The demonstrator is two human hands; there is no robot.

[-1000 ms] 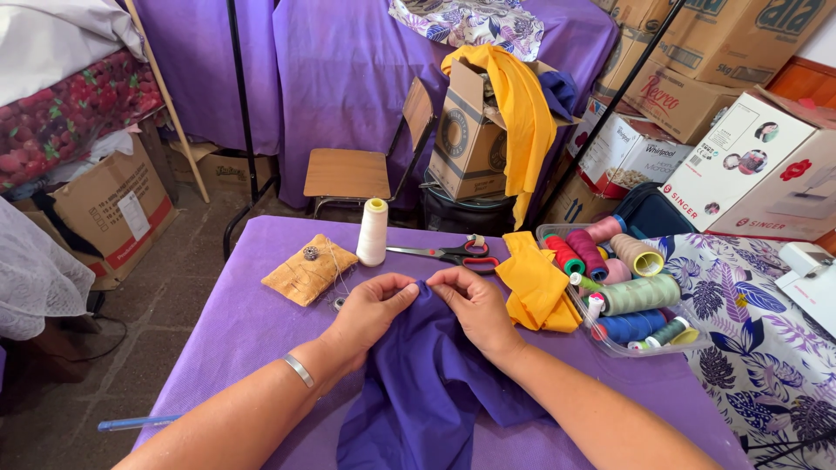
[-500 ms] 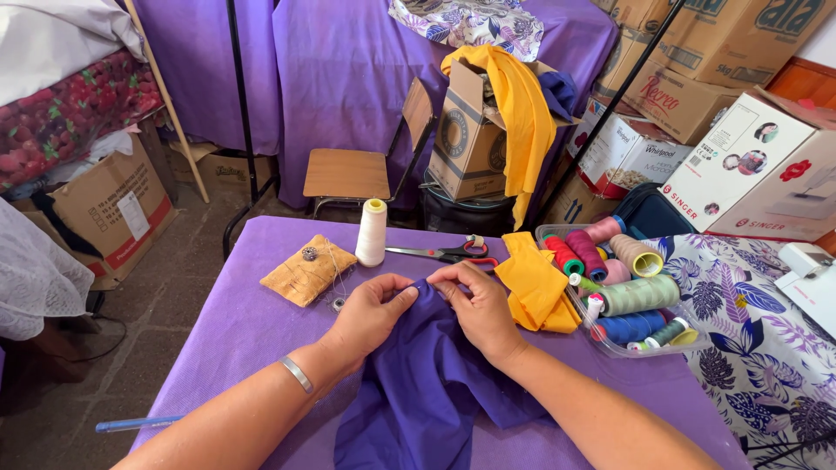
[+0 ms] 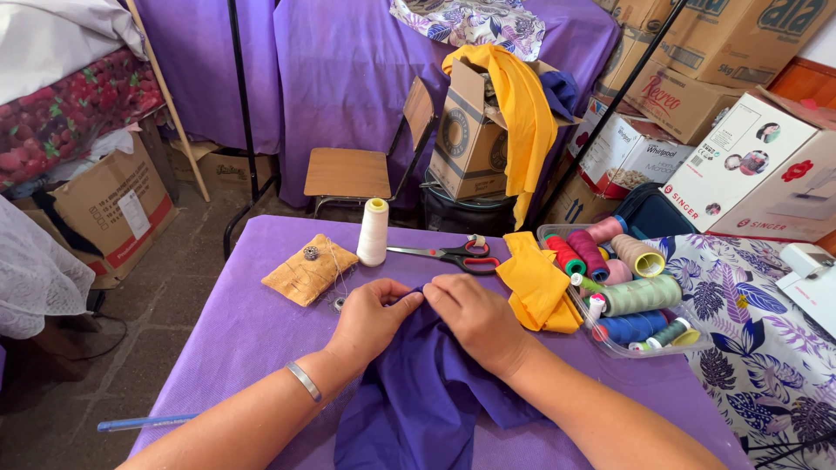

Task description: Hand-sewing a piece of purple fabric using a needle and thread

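My left hand [image 3: 370,320] and my right hand [image 3: 477,320] meet at the top edge of a purple cloth [image 3: 427,396] that lies bunched on the purple-covered table [image 3: 252,322]. Both hands pinch the fabric between thumb and fingers, fingertips almost touching. A silver bangle sits on my left wrist. Just beyond the hands lie red-handled scissors [image 3: 453,254], a white thread cone [image 3: 374,231] standing upright, and a tan pincushion [image 3: 309,269] with a button on it. A folded yellow cloth [image 3: 537,283] lies to the right of my right hand.
A clear tray [image 3: 640,348] holds several coloured thread spools at the right. A blue pen [image 3: 148,423] lies near the front left edge. Behind the table stand a wooden chair [image 3: 357,172], cardboard boxes [image 3: 475,130] draped with yellow fabric, and a floral cloth [image 3: 766,357] at far right.
Both hands have drawn closer together on the purple cloth's top edge and shifted slightly toward me. Nothing else on the table has moved.
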